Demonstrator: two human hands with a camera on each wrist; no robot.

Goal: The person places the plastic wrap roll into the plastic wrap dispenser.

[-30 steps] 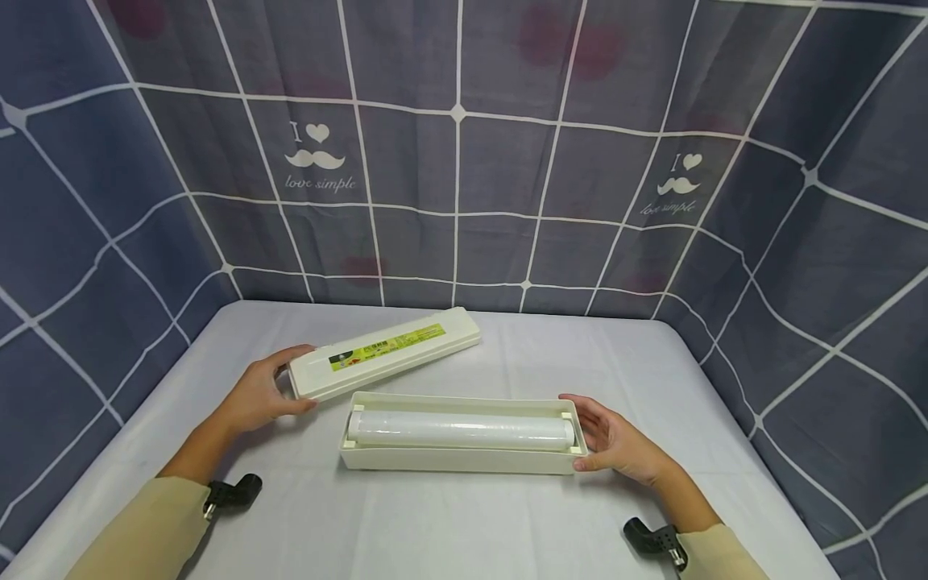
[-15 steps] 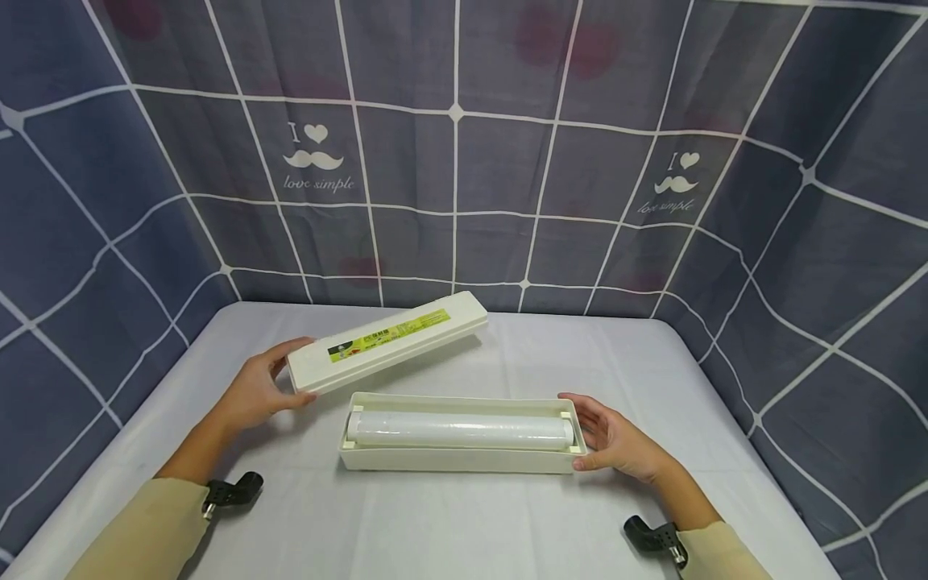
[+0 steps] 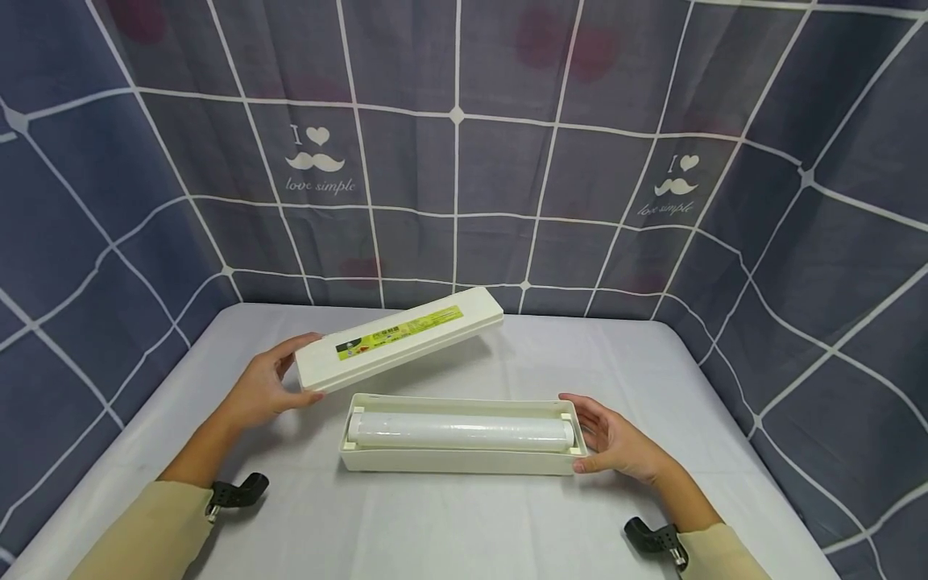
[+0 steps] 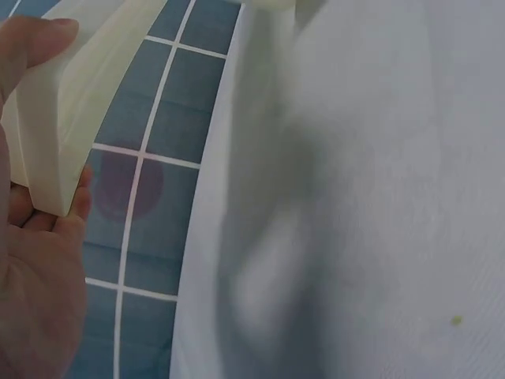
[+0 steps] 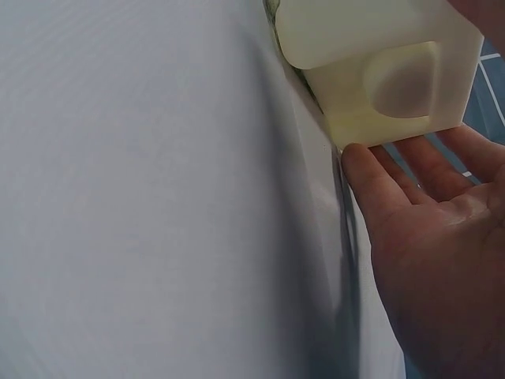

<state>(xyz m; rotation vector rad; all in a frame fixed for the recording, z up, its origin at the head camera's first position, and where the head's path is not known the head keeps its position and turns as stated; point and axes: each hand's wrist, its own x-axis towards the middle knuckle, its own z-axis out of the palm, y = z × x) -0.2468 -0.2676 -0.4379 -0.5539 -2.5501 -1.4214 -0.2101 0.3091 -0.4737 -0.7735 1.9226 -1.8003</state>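
Observation:
With thumb and fingers around its left end, my left hand point(image 3: 255, 393) grips a long cream lid point(image 3: 399, 340) bearing a yellow-green label. The lid is lifted off the table and slants up to the right, behind the open cling film box point(image 3: 457, 462). Inside that box lies a shiny white roll of cling film point(image 3: 464, 431). My right hand point(image 3: 623, 447) holds the box's right end, thumb at the near corner and fingers at the far one. In the right wrist view, the box end point(image 5: 339, 35) shows a round recess.
A white cloth covers the table point(image 3: 464, 524). Dark grid-patterned curtains point(image 3: 406, 153) stand behind it and along both sides. Black camera mounts point(image 3: 239, 490) are worn at both wrists.
My left hand has raised the lid's right end off the table and shifted the lid slightly right, over the back of the table. The right hand and the box have stayed put.

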